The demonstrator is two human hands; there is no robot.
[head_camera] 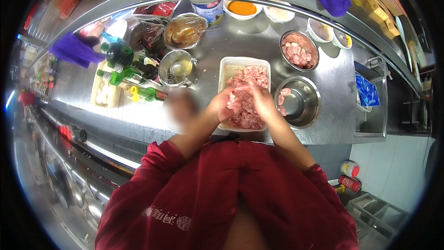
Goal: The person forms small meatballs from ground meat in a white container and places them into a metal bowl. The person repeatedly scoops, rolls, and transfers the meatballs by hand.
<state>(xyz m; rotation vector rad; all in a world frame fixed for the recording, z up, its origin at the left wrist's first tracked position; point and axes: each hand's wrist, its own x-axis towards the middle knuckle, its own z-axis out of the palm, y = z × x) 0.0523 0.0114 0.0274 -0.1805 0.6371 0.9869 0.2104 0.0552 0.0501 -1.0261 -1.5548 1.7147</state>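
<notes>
Both my hands are over a white rectangular tub [269, 71] of raw minced meat [251, 119]. My left hand [225, 104] is cupped, with some pink minced meat [231, 100] in it. My right hand [260, 97] is beside it, fingers reaching towards the left one; its palm side is hidden, so I cannot tell whether it holds meat. Right of the tub, a steel bowl [301, 102] has a few meatballs [285, 92] along its left side. Behind that bowl stands another steel bowl [283, 43] heaped with meatballs [296, 53].
Green bottles [147, 93], a clear container [177, 67] and a film-covered bowl [184, 31] stand at the left. White bowls, one with orange sauce [241, 8], line the back beneath a steel shelf rail [166, 1]. A sink [371, 121] is at the right.
</notes>
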